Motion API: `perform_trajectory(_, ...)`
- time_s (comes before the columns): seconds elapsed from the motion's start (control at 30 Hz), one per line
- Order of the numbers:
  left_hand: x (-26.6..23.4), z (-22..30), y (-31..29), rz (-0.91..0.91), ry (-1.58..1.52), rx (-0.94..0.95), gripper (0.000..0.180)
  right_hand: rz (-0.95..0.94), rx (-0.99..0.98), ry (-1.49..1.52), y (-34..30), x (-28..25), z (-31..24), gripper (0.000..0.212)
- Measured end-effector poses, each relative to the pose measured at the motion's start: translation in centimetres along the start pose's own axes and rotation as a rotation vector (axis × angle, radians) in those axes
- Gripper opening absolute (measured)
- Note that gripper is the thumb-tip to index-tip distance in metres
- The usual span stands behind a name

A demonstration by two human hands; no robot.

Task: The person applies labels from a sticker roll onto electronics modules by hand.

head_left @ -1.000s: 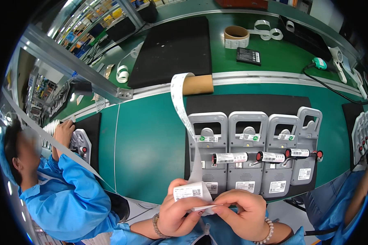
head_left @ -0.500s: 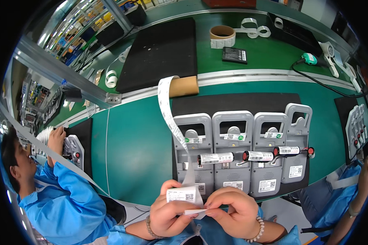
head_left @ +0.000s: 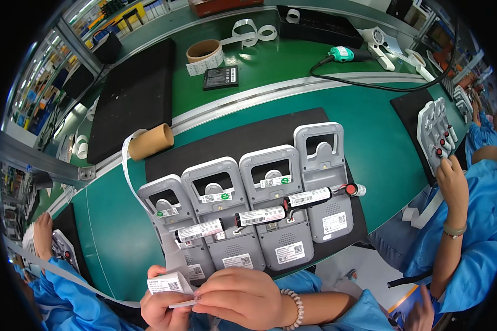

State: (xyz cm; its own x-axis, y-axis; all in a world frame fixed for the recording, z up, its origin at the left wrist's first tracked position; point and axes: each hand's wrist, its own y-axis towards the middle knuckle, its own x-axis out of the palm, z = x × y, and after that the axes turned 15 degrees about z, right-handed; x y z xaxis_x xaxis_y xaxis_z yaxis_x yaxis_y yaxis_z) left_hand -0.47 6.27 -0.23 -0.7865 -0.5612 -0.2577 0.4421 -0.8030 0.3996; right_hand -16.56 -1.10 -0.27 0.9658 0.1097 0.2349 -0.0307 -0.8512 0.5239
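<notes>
My left hand point(head_left: 163, 306) holds a strip of white printed labels point(head_left: 170, 284), thumb and fingers closed on it. Beside it, my right hand point(head_left: 248, 298) pinches the edge of a folded label at the left thumb. The strip runs up to a brown cardboard core point(head_left: 152, 142) at the mat's far left corner. Just beyond my hands, several grey handheld device housings point(head_left: 284, 234) lie face down in a row on a black mat point(head_left: 232, 144). Cylindrical batteries point(head_left: 259, 215) with red ends rest across them. Three housings carry a green-and-white sticker; the rightmost shows none.
Behind the rail lie a label roll point(head_left: 204, 51), a flat black battery point(head_left: 221, 77), a black tray point(head_left: 320, 25) and a green-and-black corded tool point(head_left: 342, 54). A co-worker's hand point(head_left: 451, 179) is at another housing row on the right; another co-worker sits left.
The view has turned right, so the bench things sit further left and tilted. Both hands still grip the label strip, and my right fingers stay pinched at the label's edge.
</notes>
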Motion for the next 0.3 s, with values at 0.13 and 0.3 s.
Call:
perform_trajectory(0.13, 0.5, 0.3, 0.9, -0.101, 0.044, 0.117, 0.046, 0.038, -0.096, -0.050, 0.5, -0.9, 0.1, 0.020)
perform_trajectory(0.3, 0.0, -0.1, 1.0, -0.142, 0.098, 0.150, 0.048, -0.206, 0.104, -0.193, 2.6, -5.4, -1.3, 0.014)
